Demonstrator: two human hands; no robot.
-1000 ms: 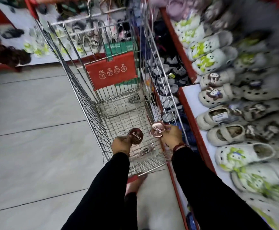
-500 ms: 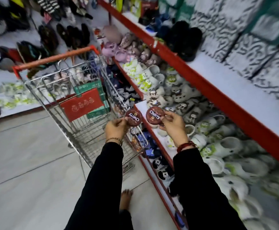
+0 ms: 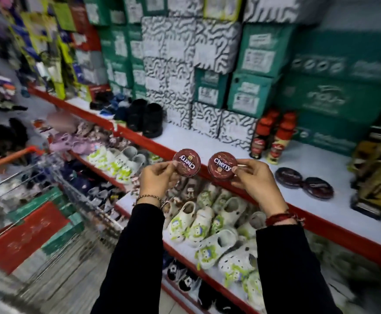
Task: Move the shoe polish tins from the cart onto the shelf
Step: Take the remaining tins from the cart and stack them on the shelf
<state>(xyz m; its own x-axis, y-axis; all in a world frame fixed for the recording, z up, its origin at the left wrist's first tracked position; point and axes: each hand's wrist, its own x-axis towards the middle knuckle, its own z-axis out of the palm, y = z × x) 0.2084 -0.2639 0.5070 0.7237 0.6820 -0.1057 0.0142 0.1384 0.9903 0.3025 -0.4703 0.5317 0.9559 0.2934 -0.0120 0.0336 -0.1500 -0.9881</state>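
Note:
My left hand (image 3: 156, 177) grips a round dark-red polish tin (image 3: 186, 162) by its edge, its lid facing me. In my right hand (image 3: 255, 180) is a second matching tin (image 3: 222, 164). Both tins hang side by side just in front of the red lip of the white upper shelf (image 3: 207, 141). Two more dark tins (image 3: 288, 174), (image 3: 318, 188) lie flat on that shelf, to the right of my right hand. The wire cart (image 3: 49, 177) with its orange handle stands blurred at the lower left.
Two red-capped polish bottles (image 3: 275, 139) stand on the shelf behind the tins. Stacked shoe boxes (image 3: 207, 64) fill the back of the shelf, black shoes (image 3: 146, 118) sit to the left, yellow-black packs (image 3: 377, 173) to the right. White clogs (image 3: 207, 223) crowd the lower shelf.
Both hands have lifted the tins out of the cart and up to the level of the upper shelf. My view has swung up and right from the cart to the shelf.

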